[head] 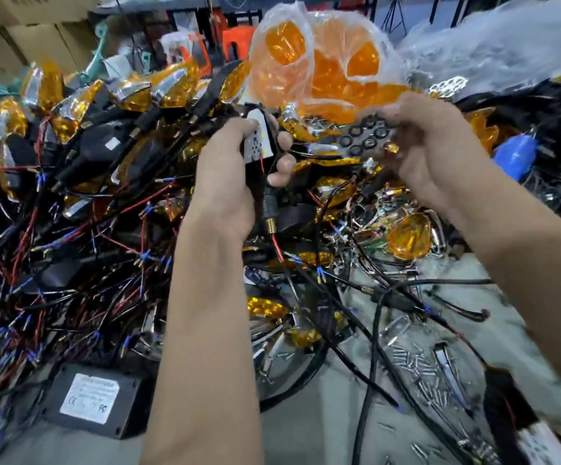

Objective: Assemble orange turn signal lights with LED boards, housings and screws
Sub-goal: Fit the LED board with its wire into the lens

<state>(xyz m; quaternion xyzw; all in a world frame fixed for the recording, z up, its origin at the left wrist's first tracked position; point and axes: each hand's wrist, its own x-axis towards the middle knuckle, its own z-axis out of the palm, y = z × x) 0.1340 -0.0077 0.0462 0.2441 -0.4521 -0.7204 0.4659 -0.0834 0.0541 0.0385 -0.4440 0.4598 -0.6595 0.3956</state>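
- Head view: grey table (322, 427) under both hands, piled with wires (71, 250) and screws (416, 364).
- Clear bag (319, 62) of orange lenses (331, 82) just above hands.
- Left hand (235, 176) gripping black housing (262, 142) with LED board (255, 139).
- Right hand (430, 146) pinching black holed plate (366, 135).

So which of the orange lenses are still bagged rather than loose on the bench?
The ones in the clear plastic bag at top centre, above both hands; the single orange lens at right lies bare among the wires.

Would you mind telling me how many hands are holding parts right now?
2: the left hand grips a black housing with a white LED board; the right hand holds a black reflector. None seem hidden.
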